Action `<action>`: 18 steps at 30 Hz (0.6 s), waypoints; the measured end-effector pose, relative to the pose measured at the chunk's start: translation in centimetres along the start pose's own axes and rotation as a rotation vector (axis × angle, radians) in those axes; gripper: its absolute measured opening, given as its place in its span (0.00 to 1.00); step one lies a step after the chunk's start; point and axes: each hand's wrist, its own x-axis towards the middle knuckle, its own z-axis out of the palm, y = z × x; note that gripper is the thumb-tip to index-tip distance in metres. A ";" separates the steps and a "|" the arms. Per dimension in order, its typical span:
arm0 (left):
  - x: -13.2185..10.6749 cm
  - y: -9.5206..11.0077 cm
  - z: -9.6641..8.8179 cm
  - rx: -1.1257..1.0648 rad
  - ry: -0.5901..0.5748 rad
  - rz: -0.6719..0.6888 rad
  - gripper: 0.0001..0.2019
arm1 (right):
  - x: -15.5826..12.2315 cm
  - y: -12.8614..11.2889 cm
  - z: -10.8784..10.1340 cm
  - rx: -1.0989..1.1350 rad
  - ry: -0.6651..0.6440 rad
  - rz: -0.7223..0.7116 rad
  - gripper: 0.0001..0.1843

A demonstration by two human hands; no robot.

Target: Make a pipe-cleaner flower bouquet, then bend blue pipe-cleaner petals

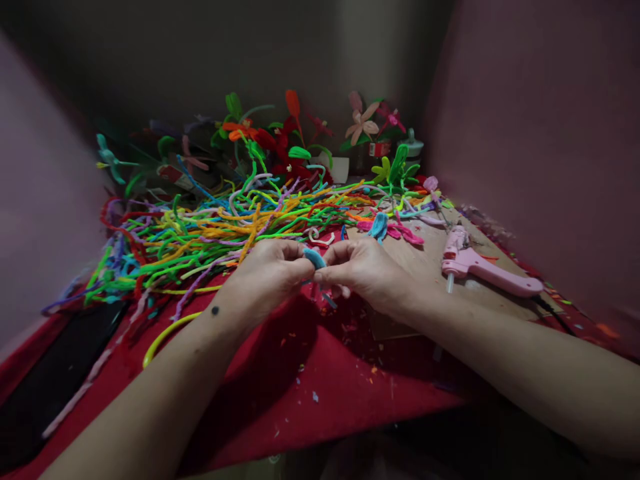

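Observation:
Between my two hands is a bent light-blue pipe cleaner (pixel 315 258), pinched at both ends above the red cloth. The fingers of my left hand (pixel 273 267) close on its upper left end. My right hand (pixel 357 267) grips the lower right end between thumb and forefinger. A short blue tail sticks out below the fingers. Just beyond my right hand lie a folded blue pipe-cleaner petal (pixel 379 227) and pink petals (pixel 405 233) on a cardboard sheet (pixel 425 260). A curled white pipe cleaner (pixel 320 237) rests right behind my fingertips.
A big heap of colourful pipe cleaners (pixel 240 227) spreads across the back left. Finished pipe-cleaner flowers (pixel 363 123) stand along the wall. A pink glue gun (pixel 490 267) lies on the cardboard at right, its cord trailing. A dark flat object (pixel 60 387) is at left. Scraps dot the red cloth (pixel 320 413).

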 end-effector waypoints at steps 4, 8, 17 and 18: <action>-0.1 -0.1 -0.3 -0.046 0.008 -0.001 0.01 | 0.2 0.5 0.0 0.268 -0.067 0.108 0.08; -0.1 0.0 -0.6 -0.037 0.024 0.024 0.01 | 0.2 0.9 -0.1 0.413 -0.120 0.152 0.07; -0.9 1.8 -0.4 -0.003 -0.049 -0.029 0.02 | 0.3 1.3 -0.1 0.401 -0.174 0.123 0.06; -0.9 1.8 -0.4 0.004 -0.051 -0.033 0.02 | 0.3 1.3 -0.1 0.396 -0.191 0.109 0.06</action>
